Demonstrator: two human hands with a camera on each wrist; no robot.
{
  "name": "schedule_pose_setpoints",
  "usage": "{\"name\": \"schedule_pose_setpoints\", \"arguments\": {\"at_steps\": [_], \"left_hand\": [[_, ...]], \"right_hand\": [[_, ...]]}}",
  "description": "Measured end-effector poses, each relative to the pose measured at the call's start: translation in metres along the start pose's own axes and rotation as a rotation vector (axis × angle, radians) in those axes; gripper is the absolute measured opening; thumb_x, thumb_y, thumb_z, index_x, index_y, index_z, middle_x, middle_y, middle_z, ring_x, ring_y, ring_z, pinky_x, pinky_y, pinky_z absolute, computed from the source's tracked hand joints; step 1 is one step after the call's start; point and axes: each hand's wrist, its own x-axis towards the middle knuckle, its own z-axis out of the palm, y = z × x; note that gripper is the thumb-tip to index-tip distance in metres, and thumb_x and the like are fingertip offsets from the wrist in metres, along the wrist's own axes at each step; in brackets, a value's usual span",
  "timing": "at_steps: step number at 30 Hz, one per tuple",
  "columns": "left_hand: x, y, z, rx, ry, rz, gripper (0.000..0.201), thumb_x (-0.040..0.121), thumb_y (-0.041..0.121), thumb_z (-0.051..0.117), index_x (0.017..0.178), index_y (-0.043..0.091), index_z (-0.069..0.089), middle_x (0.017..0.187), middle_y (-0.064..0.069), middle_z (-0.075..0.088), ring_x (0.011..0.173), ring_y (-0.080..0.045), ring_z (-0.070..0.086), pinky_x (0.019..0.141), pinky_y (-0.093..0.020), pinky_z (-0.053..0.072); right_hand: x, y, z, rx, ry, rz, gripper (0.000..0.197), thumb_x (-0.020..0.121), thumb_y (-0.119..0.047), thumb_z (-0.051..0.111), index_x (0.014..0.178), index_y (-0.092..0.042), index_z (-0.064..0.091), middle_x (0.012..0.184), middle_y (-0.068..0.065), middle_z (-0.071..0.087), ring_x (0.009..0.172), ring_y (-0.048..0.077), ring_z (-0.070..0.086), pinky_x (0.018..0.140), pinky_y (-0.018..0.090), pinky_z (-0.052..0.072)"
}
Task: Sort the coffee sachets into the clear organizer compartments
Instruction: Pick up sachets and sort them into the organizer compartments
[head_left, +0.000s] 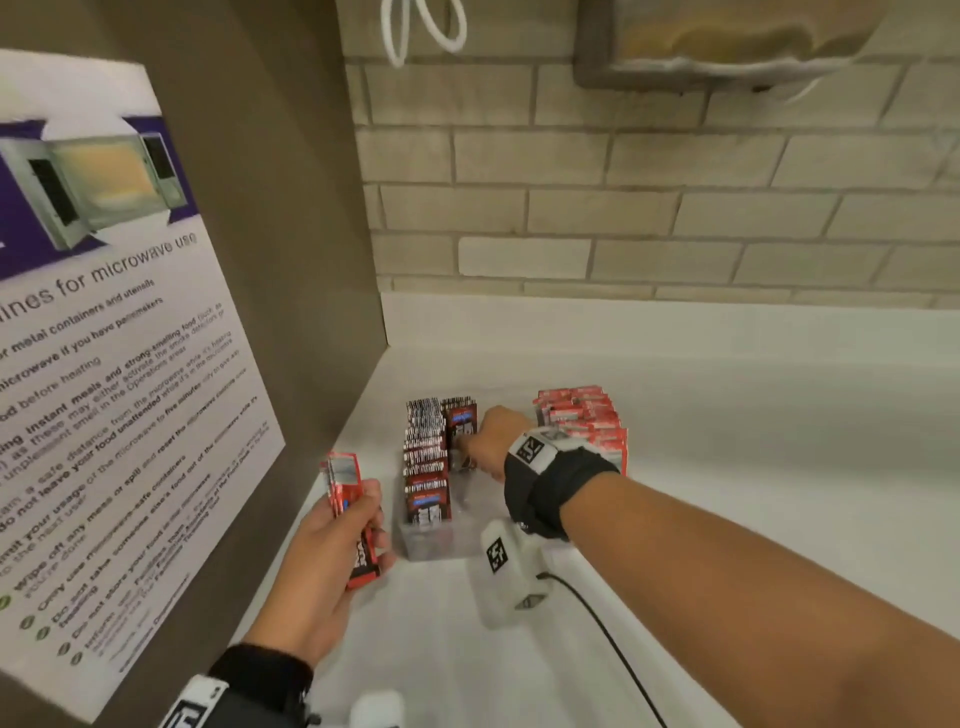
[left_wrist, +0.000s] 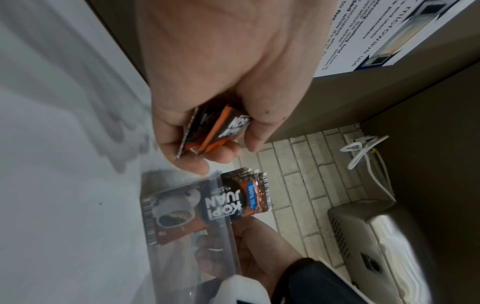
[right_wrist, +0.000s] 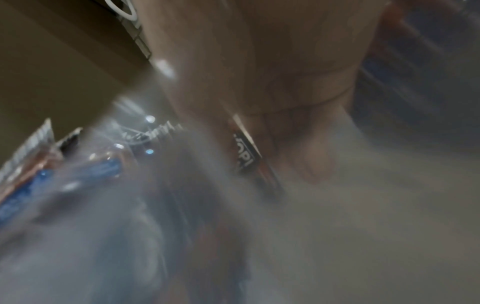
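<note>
Head view: right hand (head_left: 491, 441) pinching sachet (head_left: 462, 422) into organizer (head_left: 434, 545); left hand (head_left: 332, 561) gripping spare sachets (head_left: 345, 486), fan could slip, scatter.

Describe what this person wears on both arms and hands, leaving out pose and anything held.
Both hands are bare, without gloves, rings or sleeves. The right wrist carries a wide black fabric strap bearing a white block with a black square-patterned marker. A second white marked block sits below it, a thin black cable trailing off. The left wrist has a black band and a white marked piece.
</note>
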Motion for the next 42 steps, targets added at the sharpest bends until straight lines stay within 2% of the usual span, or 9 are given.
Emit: {"name": "schedule_pose_setpoints", "arguments": {"at_steps": [7,10,17,21,25,30,33,36,42], "left_hand": [[-0.003,0.015,-0.006,-0.100,-0.002,0.051,0.014,0.089,0.023,0.060,0.101,0.014,0.058,0.066,0.001,0.055,0.053,-0.010,0.049,0.049,-0.024,0.045],[-0.006,0.028,-0.005,-0.153,-0.054,0.078,0.035,0.072,0.027,0.071,0.101,0.014,0.057,0.065,0.002,0.055,0.050,-0.009,0.047,0.044,-0.021,0.042],[-0.014,0.054,0.011,-0.287,-0.221,0.112,0.028,0.085,0.014,0.046,0.107,0.007,0.062,0.074,-0.003,0.062,0.057,-0.012,0.057,0.051,-0.026,0.054],[-0.015,0.061,0.025,-0.166,-0.231,0.216,0.027,0.081,0.012,0.055,0.105,0.011,0.065,0.081,-0.005,0.070,0.073,-0.015,0.069,0.074,-0.041,0.057],[-0.015,0.061,0.042,-0.074,-0.179,0.323,0.021,0.073,0.015,0.063,0.093,0.011,0.066,0.081,-0.006,0.073,0.073,-0.017,0.070,0.066,-0.030,0.059],[-0.018,0.059,0.055,-0.045,-0.172,0.349,0.020,0.081,0.014,0.061,0.099,0.011,0.068,0.093,-0.010,0.074,0.081,-0.021,0.072,0.064,-0.028,0.057],[-0.022,0.061,0.059,-0.036,-0.168,0.360,0.021,0.082,0.017,0.061,0.102,0.018,0.067,0.096,-0.003,0.075,0.089,-0.017,0.071,0.072,-0.030,0.058],[-0.023,0.063,0.062,-0.043,-0.168,0.358,0.017,0.088,0.016,0.057,0.102,0.016,0.067,0.098,-0.006,0.074,0.091,-0.020,0.071,0.076,-0.032,0.057],[-0.023,0.069,0.065,-0.149,-0.162,0.355,0.024,0.096,0.001,0.044,0.109,0.009,0.062,0.099,-0.006,0.074,0.084,-0.019,0.072,0.060,-0.026,0.056]], "right_hand": [[-0.001,-0.002,-0.002,0.016,-0.010,-0.014,0.032,0.087,-0.030,0.061,0.062,-0.014,0.047,0.064,0.005,0.054,0.063,0.024,0.055,0.062,0.029,0.048],[-0.004,-0.003,-0.011,-0.035,-0.020,-0.027,0.032,0.085,-0.028,0.063,0.062,-0.013,0.047,0.067,0.006,0.056,0.069,0.026,0.058,0.069,0.032,0.052],[-0.036,-0.008,-0.041,-0.118,0.105,-0.143,0.038,0.087,-0.029,0.060,0.060,-0.004,0.051,0.051,0.005,0.055,0.055,0.021,0.053,0.047,0.022,0.037],[-0.074,-0.011,-0.040,0.399,0.262,-0.352,0.021,0.088,-0.026,0.060,0.087,-0.006,0.065,0.078,-0.001,0.062,0.078,0.018,0.060,0.068,0.025,0.045],[-0.103,-0.022,-0.022,0.784,-0.005,-0.408,0.015,0.083,-0.016,0.069,0.093,-0.012,0.059,0.082,0.004,0.057,0.075,0.017,0.057,0.068,0.032,0.052],[-0.101,-0.023,-0.022,0.814,0.224,-0.474,0.017,0.080,-0.002,0.067,0.087,-0.016,0.061,0.070,0.001,0.054,0.068,0.021,0.053,0.071,0.047,0.053],[-0.100,-0.021,-0.025,0.647,0.443,-0.585,0.027,0.079,-0.005,0.065,0.091,-0.029,0.061,0.069,-0.005,0.054,0.061,0.009,0.053,0.062,0.026,0.051],[-0.104,-0.022,-0.021,0.454,0.476,-0.709,0.030,0.080,-0.004,0.066,0.104,-0.022,0.065,0.080,-0.011,0.050,0.069,0.001,0.052,0.063,0.009,0.042],[-0.110,-0.016,-0.010,0.490,0.388,-0.710,0.041,0.085,-0.011,0.057,0.116,-0.037,0.059,0.101,-0.011,0.042,0.100,0.003,0.044,0.087,0.012,0.039]]}}
